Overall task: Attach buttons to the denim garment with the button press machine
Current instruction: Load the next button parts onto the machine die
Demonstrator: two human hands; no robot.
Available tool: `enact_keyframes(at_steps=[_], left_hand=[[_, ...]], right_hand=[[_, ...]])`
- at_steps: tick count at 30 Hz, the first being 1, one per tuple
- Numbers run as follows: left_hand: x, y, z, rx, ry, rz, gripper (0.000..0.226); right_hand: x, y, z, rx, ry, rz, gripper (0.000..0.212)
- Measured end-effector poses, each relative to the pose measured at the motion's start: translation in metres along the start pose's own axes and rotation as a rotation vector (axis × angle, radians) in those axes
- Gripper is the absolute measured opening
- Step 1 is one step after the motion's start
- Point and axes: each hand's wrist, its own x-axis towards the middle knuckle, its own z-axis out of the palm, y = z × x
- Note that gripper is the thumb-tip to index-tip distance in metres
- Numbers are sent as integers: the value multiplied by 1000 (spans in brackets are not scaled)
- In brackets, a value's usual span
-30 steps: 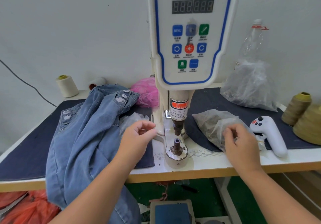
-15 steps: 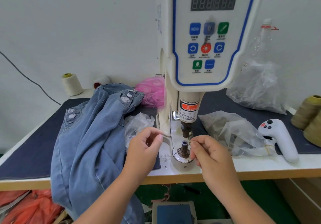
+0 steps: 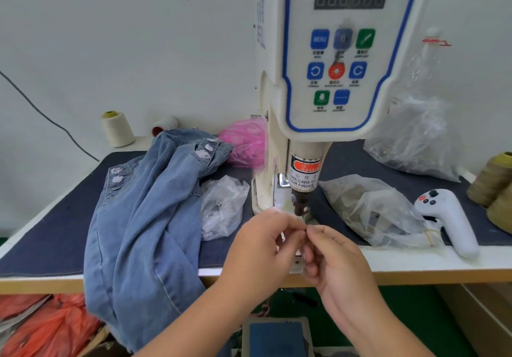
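A blue denim garment [image 3: 144, 218] lies heaped on the left of the table and hangs over the front edge. The white button press machine [image 3: 332, 79] stands in the middle, its dark punch [image 3: 300, 204] raised. In front of the punch my left hand [image 3: 263, 251] and my right hand [image 3: 338, 262] meet fingertip to fingertip, pinching a small button piece that the fingers mostly hide. Both hands cover the lower die. A clear bag of buttons [image 3: 368, 212] lies just right of the machine, and a smaller clear bag [image 3: 221, 207] just left.
A white handheld controller [image 3: 448, 218] lies at the right front. Thread cones stand at the back left [image 3: 117, 129] and far right [image 3: 496, 179]. A pink bag [image 3: 243, 143] and a large clear bag [image 3: 415, 140] sit behind. A foot pedal [image 3: 277, 337] is below the table.
My right hand left the button bag and came left to the die. My left hand moved in to meet it, and now both pinch together in front of the punch.
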Motion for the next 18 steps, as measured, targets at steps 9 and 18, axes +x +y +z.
enact_keyframes(at_steps=[9, 18], left_hand=[[15, 6, 2, -284, -67, -488, 17], [23, 10, 6, -600, -78, -774, 16]], right_hand=[[4, -6, -1, -177, 0, -58, 32], [4, 0, -9, -160, 24, -31, 30]])
